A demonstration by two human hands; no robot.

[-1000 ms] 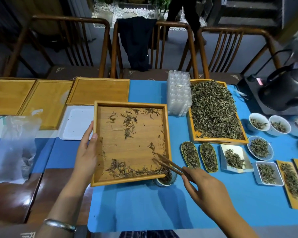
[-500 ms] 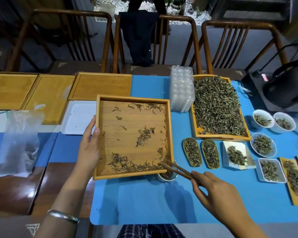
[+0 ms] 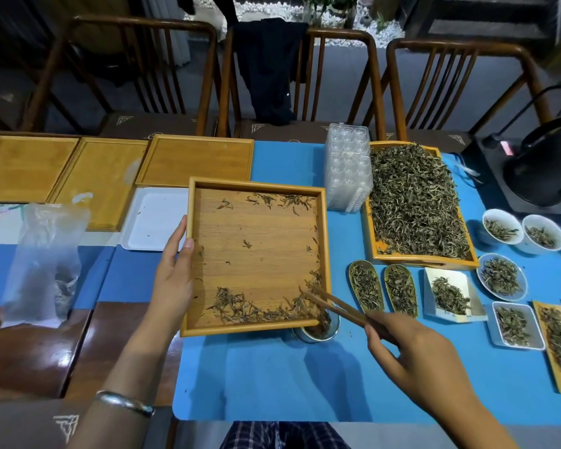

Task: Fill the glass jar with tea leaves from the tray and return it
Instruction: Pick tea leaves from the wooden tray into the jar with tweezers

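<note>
Head view: A square bamboo tray (image 3: 256, 254) is held at its left edge by the left hand (image 3: 172, 280), the thumb laid over the rim and the fingers closed under it. The tray is tilted, its near right corner lowered over a small glass jar (image 3: 318, 328) standing on the blue table mat (image 3: 272, 384). The jar is partly covered by that corner and already contains dark leaves. Loose tea leaves (image 3: 256, 311) are gathered along the tray's near edge and in its right corner, with a few scattered along the far edge. Wooden tongs (image 3: 334, 306) are pinched in the closed grip of the right hand (image 3: 415, 358), their tips set among the leaves at the corner above the jar. To the right, a larger tray heaped with tea leaves (image 3: 415, 202) is placed, beside a stack of clear plastic containers (image 3: 347, 173). Small dishes of leaf samples (image 3: 501, 277) are arranged nearby. A clear plastic bag (image 3: 42, 264) lies on the table to the left.
</note>
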